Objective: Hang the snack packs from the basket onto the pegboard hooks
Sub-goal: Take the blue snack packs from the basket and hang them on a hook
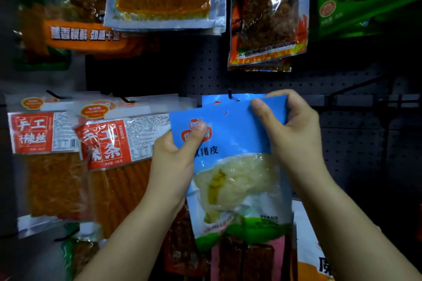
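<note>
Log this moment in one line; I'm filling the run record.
stage: hanging | left hand: grips blue snack pack | right hand: pinches its top by hook | seated: cannot tell

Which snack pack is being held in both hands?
The blue snack pack with pale contents, gripped by the left hand and right hand at the hook; the orange and red packs hang untouched.

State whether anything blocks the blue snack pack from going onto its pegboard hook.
Nothing visible does. Both hands, left hand and right hand, hold the blue pack up at the black hook, whose tip is bare.
</note>
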Motion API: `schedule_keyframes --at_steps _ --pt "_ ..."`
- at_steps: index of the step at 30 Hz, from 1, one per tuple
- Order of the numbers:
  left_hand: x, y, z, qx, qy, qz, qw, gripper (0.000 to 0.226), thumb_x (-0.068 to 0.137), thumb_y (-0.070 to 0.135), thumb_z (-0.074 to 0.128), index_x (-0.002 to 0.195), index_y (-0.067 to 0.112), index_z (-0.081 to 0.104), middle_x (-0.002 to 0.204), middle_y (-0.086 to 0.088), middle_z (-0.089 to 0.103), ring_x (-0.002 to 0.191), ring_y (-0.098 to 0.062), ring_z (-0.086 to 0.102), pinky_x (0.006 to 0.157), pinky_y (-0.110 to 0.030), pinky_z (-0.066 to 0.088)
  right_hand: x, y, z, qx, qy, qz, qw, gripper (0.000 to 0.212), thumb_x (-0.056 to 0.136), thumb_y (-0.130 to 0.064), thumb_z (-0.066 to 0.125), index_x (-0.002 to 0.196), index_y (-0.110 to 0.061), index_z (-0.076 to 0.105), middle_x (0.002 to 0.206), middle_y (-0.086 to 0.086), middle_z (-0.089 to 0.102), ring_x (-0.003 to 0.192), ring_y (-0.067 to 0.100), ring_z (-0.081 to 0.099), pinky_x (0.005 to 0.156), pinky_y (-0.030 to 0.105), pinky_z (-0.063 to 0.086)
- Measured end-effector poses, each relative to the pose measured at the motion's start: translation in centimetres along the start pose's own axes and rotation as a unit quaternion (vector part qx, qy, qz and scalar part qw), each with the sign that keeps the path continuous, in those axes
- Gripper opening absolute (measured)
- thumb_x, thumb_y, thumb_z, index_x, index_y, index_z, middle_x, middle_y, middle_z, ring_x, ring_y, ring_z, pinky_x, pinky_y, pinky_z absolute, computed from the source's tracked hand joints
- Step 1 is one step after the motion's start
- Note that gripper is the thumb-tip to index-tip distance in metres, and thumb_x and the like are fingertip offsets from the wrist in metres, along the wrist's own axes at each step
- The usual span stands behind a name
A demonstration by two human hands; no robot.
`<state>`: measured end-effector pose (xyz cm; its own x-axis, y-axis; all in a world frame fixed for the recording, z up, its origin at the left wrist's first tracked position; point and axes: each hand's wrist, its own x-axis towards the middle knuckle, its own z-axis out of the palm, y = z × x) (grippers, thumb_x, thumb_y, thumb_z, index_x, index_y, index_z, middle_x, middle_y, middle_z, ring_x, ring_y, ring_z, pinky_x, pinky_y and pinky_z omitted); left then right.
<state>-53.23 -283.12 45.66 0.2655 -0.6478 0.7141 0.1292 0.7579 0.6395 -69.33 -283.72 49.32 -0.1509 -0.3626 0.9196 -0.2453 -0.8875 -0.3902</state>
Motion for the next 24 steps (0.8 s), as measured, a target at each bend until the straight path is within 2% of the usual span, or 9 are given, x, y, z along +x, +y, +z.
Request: schedule_keyframes --at_steps 4,6,10,15,19,24 --pt "1.0 1.8 0.3 0.011 -0.003 0.031 0.999 0.013 0.079 0.032 0.066 0.068 0.031 0.074 0.072 0.007 0.075 0.068 -0.009 0.071 0.056 -0.021 0.054 1.0 -0.7 0.3 -0.004 0.036 -0.029 0.999 0.016 0.086 -0.032 0.066 0.075 -0.032 0.054 0.073 -0.015 0.06 0.07 -0.004 0.057 0.061 0.015 0.045" --pt "1.6 2.4 0.6 0.018 -0.004 0.036 0.999 0.019 0.084 0.026 0.066 0.066 0.028 0.073 0.071 0.006 0.074 0.067 -0.009 0.071 0.057 -0.023 0.056 1.5 -1.0 0.3 -0.003 0.049 -0.032 0.998 0.017 0.087 -0.031 0.066 0.075 -0.031 0.054 0.073 -0.014 0.06 0.07 -0.004 0.057 0.061 0.016 0.045" --pt "2.5 3.0 0.8 0.018 -0.006 0.022 1.0 0.014 0.084 0.025 0.067 0.071 0.021 0.069 0.071 0.004 0.075 0.067 -0.011 0.072 0.057 -0.023 0.057 2.3 -1.2 0.4 -0.007 0.058 -0.025 0.998 0.017 0.087 -0.03 0.066 0.075 -0.03 0.055 0.074 -0.012 0.06 0.07 -0.001 0.058 0.062 0.018 0.046" --pt "2.9 2.3 0.8 0.003 -0.005 -0.011 1.0 0.016 0.084 0.026 0.067 0.069 0.021 0.069 0.072 0.0 0.075 0.066 -0.014 0.072 0.055 -0.024 0.056 2.6 -0.6 0.9 -0.015 0.051 -0.003 0.999 0.017 0.087 -0.029 0.066 0.074 -0.028 0.055 0.076 -0.01 0.062 0.076 0.009 0.062 0.067 0.028 0.05" --pt "3.4 1.0 0.7 0.018 -0.013 -0.042 0.999 0.022 0.083 0.028 0.068 0.062 0.025 0.072 0.072 -0.002 0.075 0.068 -0.016 0.072 0.059 -0.027 0.058 2.5 0.7 1.0 -0.032 0.054 0.024 0.998 0.018 0.086 -0.032 0.067 0.074 -0.028 0.055 0.074 -0.01 0.061 0.073 0.009 0.061 0.067 0.031 0.05" --pt "4.2 -0.8 0.9 0.058 -0.015 -0.064 0.996 0.018 0.083 0.033 0.069 0.068 0.023 0.071 0.077 0.0 0.076 0.073 -0.016 0.072 0.07 -0.033 0.058 2.8 2.7 1.2 -0.067 0.041 0.056 0.995 0.017 0.088 -0.034 0.064 0.075 -0.029 0.054 0.075 -0.011 0.061 0.072 0.007 0.06 0.064 0.033 0.05"
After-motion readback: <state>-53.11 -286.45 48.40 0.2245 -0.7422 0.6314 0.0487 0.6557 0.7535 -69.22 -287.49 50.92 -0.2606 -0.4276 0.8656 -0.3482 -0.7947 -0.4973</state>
